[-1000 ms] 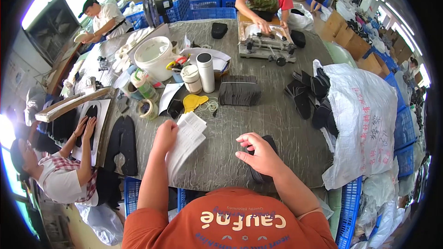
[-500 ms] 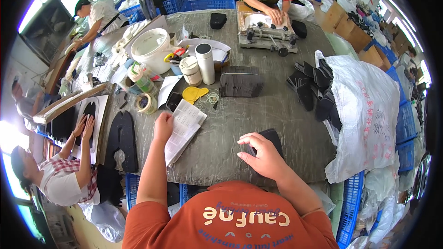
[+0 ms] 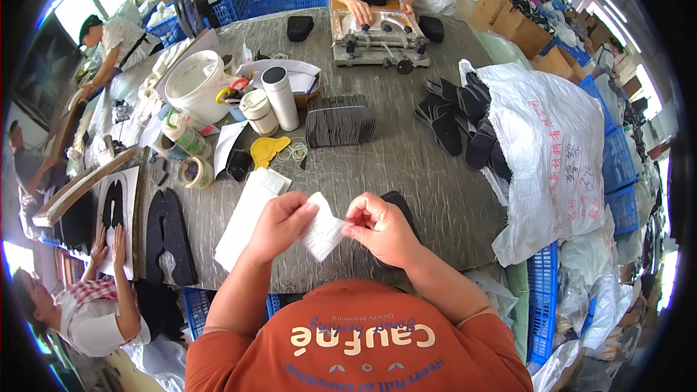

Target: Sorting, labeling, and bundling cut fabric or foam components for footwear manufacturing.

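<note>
In front of my chest, a small printed paper slip [image 3: 323,238] is held up, creased and tilted. My left hand [image 3: 280,228] pinches its left side between thumb and fingers. At its right edge, my right hand [image 3: 385,229] closes thumb and fingertips on the paper. Beyond my left hand, blank-looking white sheets [image 3: 249,210] lie on the table [image 3: 348,168]. A black flat piece or small stack [image 3: 401,209] lies under and beyond my right hand, partly hidden by it. Farther off is a banded row of dark grey pieces [image 3: 340,122].
A white bottle [image 3: 280,99], a lidded cup [image 3: 259,112], a white bucket [image 3: 196,86] and a tape roll [image 3: 195,173] crowd the left. A white sack [image 3: 548,152] with black pieces [image 3: 465,120] fills the right. Co-workers are across and left; one is behind a metal-framed fixture [image 3: 381,45].
My left hand has moved from the printed sheets and my right from the black piece; they now hold a slip together. The sheets show a blank side. The view has shifted right.
</note>
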A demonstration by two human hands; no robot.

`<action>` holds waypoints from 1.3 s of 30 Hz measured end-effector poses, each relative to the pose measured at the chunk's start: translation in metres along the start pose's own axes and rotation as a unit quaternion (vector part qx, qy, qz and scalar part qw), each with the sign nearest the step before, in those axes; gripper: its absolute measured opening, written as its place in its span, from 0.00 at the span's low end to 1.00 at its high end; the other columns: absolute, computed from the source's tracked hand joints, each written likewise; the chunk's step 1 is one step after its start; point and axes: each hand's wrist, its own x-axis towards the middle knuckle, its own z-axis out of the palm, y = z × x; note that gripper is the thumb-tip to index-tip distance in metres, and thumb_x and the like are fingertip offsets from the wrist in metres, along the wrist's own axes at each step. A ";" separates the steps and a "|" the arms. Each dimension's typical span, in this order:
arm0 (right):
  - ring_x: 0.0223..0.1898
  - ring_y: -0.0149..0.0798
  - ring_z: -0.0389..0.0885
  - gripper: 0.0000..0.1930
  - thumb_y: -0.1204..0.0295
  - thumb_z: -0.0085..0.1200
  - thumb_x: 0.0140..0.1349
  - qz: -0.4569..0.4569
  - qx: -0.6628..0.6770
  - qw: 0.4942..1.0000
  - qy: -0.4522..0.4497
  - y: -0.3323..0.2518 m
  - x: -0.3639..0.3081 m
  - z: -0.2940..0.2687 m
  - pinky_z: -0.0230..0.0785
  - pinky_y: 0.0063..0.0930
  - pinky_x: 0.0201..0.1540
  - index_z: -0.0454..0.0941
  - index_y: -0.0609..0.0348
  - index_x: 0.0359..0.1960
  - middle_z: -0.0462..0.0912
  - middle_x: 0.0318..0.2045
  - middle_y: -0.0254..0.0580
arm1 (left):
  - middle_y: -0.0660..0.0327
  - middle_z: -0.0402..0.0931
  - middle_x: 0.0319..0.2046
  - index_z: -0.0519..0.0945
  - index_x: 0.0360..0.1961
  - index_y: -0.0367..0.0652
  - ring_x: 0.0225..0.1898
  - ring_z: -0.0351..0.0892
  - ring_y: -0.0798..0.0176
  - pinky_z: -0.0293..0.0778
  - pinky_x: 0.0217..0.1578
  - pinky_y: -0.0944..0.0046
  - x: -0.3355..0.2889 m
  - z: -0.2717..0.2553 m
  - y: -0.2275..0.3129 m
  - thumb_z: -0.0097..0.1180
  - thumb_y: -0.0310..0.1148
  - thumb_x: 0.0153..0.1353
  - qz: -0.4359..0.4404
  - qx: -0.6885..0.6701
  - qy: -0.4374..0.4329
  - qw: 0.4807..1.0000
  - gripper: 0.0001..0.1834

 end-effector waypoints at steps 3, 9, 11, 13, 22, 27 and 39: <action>0.30 0.27 0.77 0.08 0.80 0.61 0.55 -0.035 0.004 0.999 -0.033 -0.008 -0.006 -0.001 0.70 0.24 0.35 0.73 0.59 0.33 0.78 0.27 0.34 | 0.72 0.70 0.19 0.79 0.27 0.35 0.22 0.64 0.79 0.61 0.22 0.73 0.010 0.010 -0.005 0.56 0.36 0.64 -0.035 0.034 -0.132 0.990 0.14; 0.32 0.33 0.80 0.11 0.82 0.60 0.54 -0.118 -0.154 0.980 -0.047 -0.010 -0.019 -0.010 0.72 0.26 0.37 0.76 0.61 0.38 0.81 0.30 0.40 | 0.72 0.71 0.18 0.80 0.26 0.37 0.22 0.64 0.79 0.61 0.21 0.72 0.014 0.021 -0.018 0.56 0.36 0.63 -0.092 0.027 -0.111 0.989 0.14; 0.32 0.34 0.81 0.09 0.83 0.59 0.54 -0.081 -0.109 0.991 0.001 -0.006 -0.025 -0.009 0.72 0.26 0.37 0.77 0.63 0.37 0.81 0.30 0.41 | 0.70 0.72 0.18 0.80 0.26 0.36 0.22 0.66 0.78 0.63 0.21 0.71 0.013 0.025 -0.015 0.57 0.36 0.62 -0.104 0.035 -0.063 0.992 0.14; 0.31 0.35 0.81 0.08 0.83 0.59 0.54 -0.045 -0.059 0.997 0.024 -0.007 -0.026 -0.006 0.72 0.26 0.37 0.76 0.63 0.36 0.81 0.30 0.41 | 0.69 0.72 0.18 0.80 0.26 0.35 0.22 0.66 0.77 0.64 0.21 0.70 0.009 0.030 -0.012 0.57 0.36 0.62 -0.069 0.072 -0.055 0.993 0.14; 0.29 0.39 0.79 0.07 0.83 0.59 0.52 -0.142 -0.156 0.977 0.020 -0.001 -0.025 -0.010 0.71 0.27 0.33 0.76 0.62 0.32 0.79 0.28 0.41 | 0.71 0.71 0.20 0.79 0.26 0.37 0.23 0.65 0.79 0.63 0.22 0.72 0.011 0.030 -0.016 0.57 0.34 0.62 -0.075 0.094 -0.095 0.988 0.12; 0.32 0.40 0.78 0.07 0.82 0.60 0.52 -0.197 -0.230 0.953 0.033 -0.002 -0.032 -0.012 0.71 0.28 0.34 0.75 0.60 0.31 0.76 0.34 0.41 | 0.63 0.74 0.17 0.79 0.27 0.35 0.22 0.70 0.75 0.67 0.22 0.67 0.012 0.032 -0.027 0.57 0.34 0.60 -0.079 0.089 -0.066 0.991 0.12; 0.27 0.23 0.73 0.02 0.80 0.51 0.62 0.122 -0.078 0.974 0.176 0.009 -0.025 -0.063 0.68 0.19 0.32 0.74 0.66 0.34 0.77 0.25 0.33 | 0.49 0.74 0.49 0.75 0.24 0.38 0.50 0.74 0.49 0.75 0.43 0.54 -0.010 0.058 -0.011 0.59 0.31 0.54 0.322 0.333 -0.176 0.869 0.09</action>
